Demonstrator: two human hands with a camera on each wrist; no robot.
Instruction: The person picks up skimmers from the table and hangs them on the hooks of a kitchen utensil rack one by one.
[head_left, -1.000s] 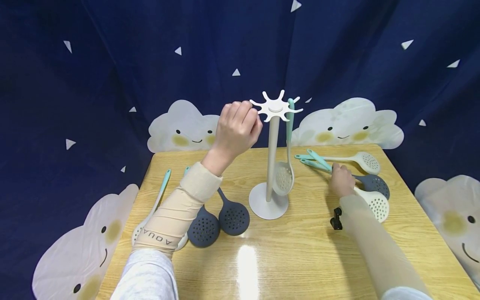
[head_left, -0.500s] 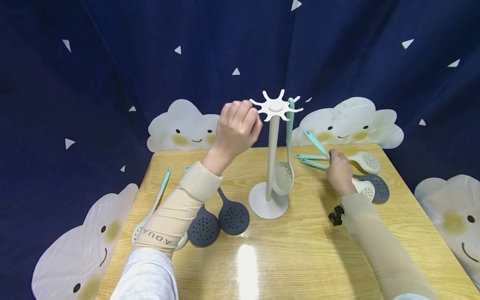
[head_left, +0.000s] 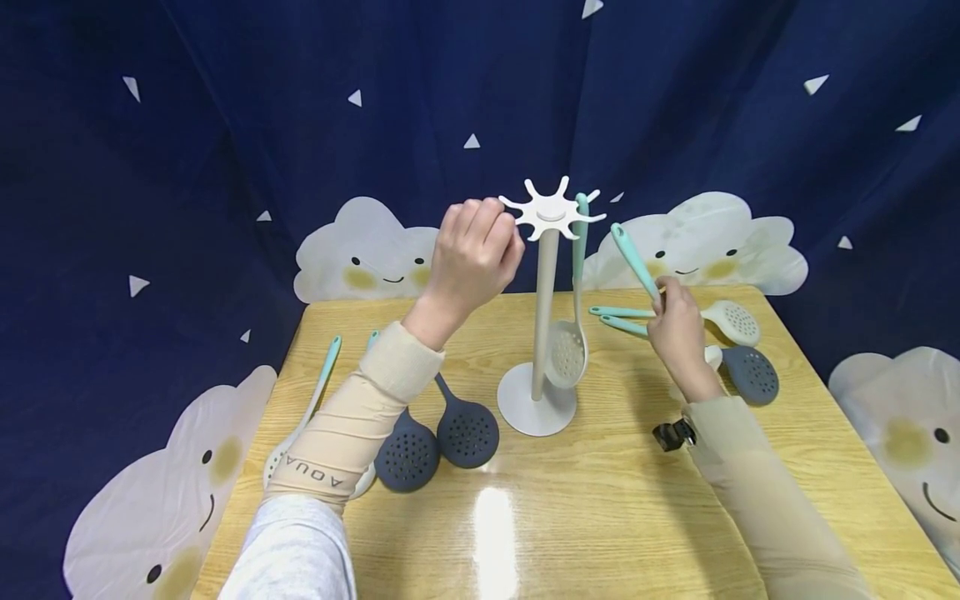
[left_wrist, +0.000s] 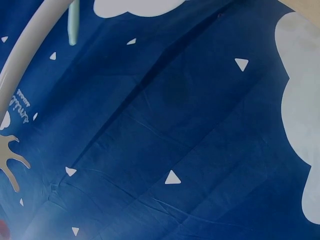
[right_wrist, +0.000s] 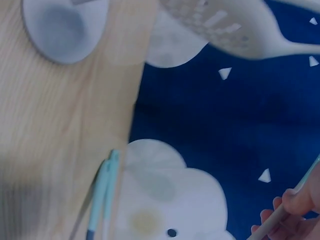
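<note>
My left hand (head_left: 478,250) has its fingers curled at one arm of the white utensil rack (head_left: 551,210), at the rack's upper left. Only a sliver of it shows in the left wrist view. My right hand (head_left: 677,329) grips a skimmer (head_left: 633,257) by its mint handle, which points up toward the rack; most of its white head is hidden behind the hand. In the right wrist view, thumb and fingers pinch the handle. One cream skimmer (head_left: 567,354) with a mint handle hangs from the rack's right side, beside the pole.
On the right of the wooden table (head_left: 585,508) lie a cream skimmer (head_left: 735,323) and a dark grey skimmer (head_left: 752,375). To the left are two dark skimmers (head_left: 468,433) and pale ones, partly under my left sleeve. A blue curtain (head_left: 420,67) hangs behind.
My right hand has lifted the white skimmer off the right-hand group, its handle rising up and toward the rack. The left hand has stayed in place.
</note>
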